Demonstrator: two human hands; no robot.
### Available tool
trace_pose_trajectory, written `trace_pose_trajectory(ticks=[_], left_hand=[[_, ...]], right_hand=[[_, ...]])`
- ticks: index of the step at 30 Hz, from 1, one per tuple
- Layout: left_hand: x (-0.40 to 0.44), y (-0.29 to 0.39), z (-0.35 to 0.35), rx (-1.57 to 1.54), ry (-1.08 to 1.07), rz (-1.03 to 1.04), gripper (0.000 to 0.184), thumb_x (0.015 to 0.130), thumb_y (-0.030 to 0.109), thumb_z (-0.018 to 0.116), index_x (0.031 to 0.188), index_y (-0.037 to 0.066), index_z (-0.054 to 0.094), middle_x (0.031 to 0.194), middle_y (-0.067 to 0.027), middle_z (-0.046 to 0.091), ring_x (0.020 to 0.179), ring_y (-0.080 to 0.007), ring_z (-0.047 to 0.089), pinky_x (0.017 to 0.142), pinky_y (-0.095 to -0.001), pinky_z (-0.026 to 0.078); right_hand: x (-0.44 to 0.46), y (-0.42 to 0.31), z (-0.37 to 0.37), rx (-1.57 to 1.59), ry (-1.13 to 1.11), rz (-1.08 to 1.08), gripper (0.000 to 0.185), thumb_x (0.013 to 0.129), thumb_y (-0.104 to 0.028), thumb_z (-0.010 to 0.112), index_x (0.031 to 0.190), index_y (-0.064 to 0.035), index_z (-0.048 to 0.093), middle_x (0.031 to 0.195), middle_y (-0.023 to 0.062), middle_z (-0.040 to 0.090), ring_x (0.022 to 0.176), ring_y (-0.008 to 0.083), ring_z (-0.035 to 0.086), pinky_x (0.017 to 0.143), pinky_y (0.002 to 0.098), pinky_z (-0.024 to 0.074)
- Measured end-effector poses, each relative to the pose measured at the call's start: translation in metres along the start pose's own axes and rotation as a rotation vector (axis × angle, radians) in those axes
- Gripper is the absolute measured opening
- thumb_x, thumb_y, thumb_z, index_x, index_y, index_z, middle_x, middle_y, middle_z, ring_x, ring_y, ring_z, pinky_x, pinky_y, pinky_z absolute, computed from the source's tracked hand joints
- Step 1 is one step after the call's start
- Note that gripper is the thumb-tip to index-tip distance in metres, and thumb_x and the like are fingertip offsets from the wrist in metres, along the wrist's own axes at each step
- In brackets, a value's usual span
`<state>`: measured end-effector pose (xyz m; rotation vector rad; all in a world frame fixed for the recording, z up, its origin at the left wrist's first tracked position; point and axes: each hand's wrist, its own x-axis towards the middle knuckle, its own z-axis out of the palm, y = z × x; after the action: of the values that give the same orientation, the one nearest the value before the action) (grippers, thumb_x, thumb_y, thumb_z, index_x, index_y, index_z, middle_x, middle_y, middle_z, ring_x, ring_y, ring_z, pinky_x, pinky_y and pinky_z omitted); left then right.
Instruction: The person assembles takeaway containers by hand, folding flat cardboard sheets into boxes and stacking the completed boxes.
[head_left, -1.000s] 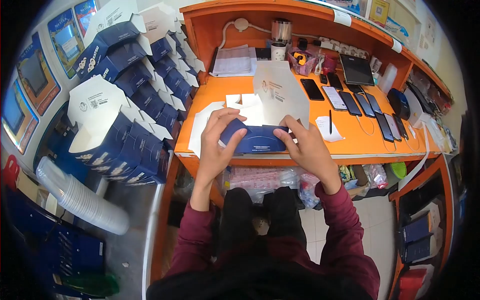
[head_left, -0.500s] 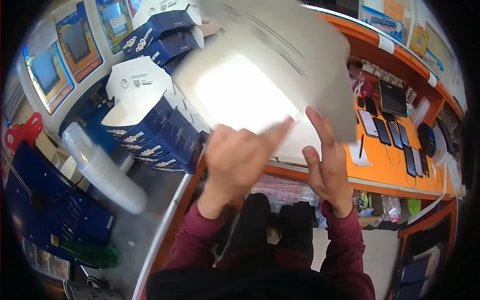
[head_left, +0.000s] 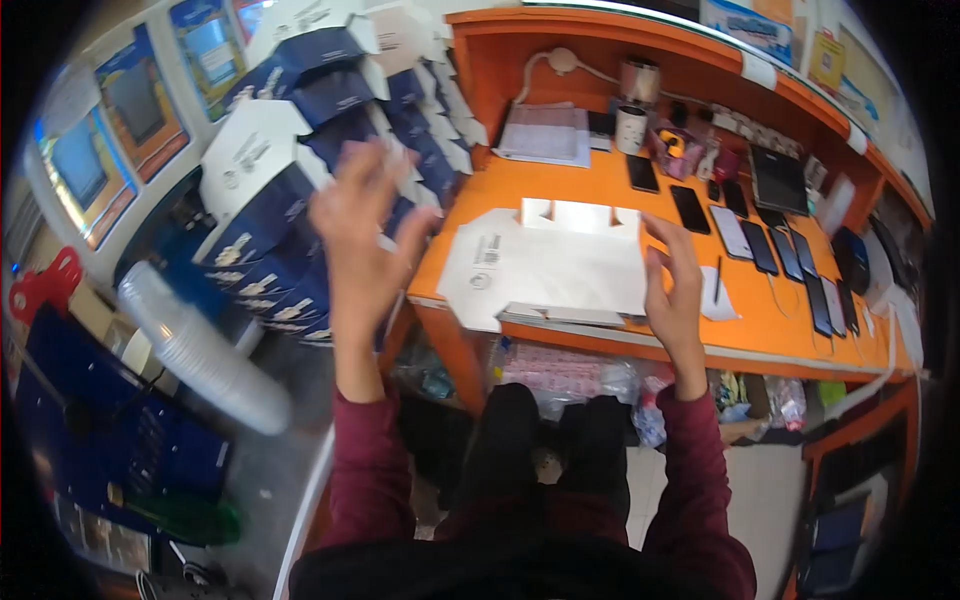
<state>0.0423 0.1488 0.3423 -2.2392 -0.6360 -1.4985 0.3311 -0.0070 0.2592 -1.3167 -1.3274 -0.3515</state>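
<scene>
My left hand (head_left: 365, 230) is raised in front of the stacked blue and white boxes (head_left: 335, 95), fingers apart and slightly blurred, with nothing seen in it. My right hand (head_left: 676, 290) is at the right end of a white flat carton (head_left: 560, 262), its thumb and fingers apart beside the carton's edge. The carton lies on the orange desk (head_left: 480, 190), printed side at the left, with a folded flap standing along its far edge. More layers show beneath its near edge.
Several phones (head_left: 732, 232) with cables lie on the desk's right, near a pen (head_left: 717, 280) on paper. Papers (head_left: 545, 135) and a cup (head_left: 631, 127) are at the back. Stacked clear plastic cups (head_left: 205, 350) lean at the left.
The box that was between my hands is gone from them, and my left hand has moved left toward the stacks. My right hand is now beside the flat carton on the desk.
</scene>
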Motion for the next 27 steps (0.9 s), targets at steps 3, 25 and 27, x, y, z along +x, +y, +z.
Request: trace_pose_trajectory(ticks=[3,25,27], left_hand=[[-0.023,0.054,0.067,-0.644,-0.551,0.019,0.046,0.088,0.033,0.077,0.126,0.007,0.068,0.127,-0.0165,0.067,0.126,-0.0340,0.058,0.106,-0.0422,0.042],[-0.056,0.061,0.182,-0.943,-0.862,-0.301,0.023,0.096,0.017,0.069,0.106,-0.004,0.073,0.073,-0.0060,0.067,0.065,-0.0102,0.058,0.057,-0.0301,0.048],[-0.047,0.069,0.169,-0.865,-0.835,-0.298,0.023,0.096,0.017,0.069,0.106,-0.003,0.073,0.075,-0.0062,0.069,0.065,-0.0101,0.057,0.057,-0.0292,0.047]], right_hand=[[-0.003,0.027,-0.016,-0.039,-0.194,0.081,0.027,0.098,-0.005,0.058,0.124,-0.0018,0.066,0.119,0.0172,0.067,0.115,0.0322,0.064,0.099,0.0379,0.0485],[-0.022,0.066,-0.015,-0.154,-0.169,0.115,0.023,0.083,-0.013,0.079,0.105,-0.0095,0.075,0.090,0.0083,0.069,0.095,0.0272,0.061,0.092,0.0411,0.0443],[-0.014,0.041,0.001,-0.249,-0.158,0.085,0.021,0.081,-0.013,0.079,0.102,-0.0121,0.074,0.089,0.0067,0.068,0.095,0.0259,0.059,0.096,0.0433,0.0402]])
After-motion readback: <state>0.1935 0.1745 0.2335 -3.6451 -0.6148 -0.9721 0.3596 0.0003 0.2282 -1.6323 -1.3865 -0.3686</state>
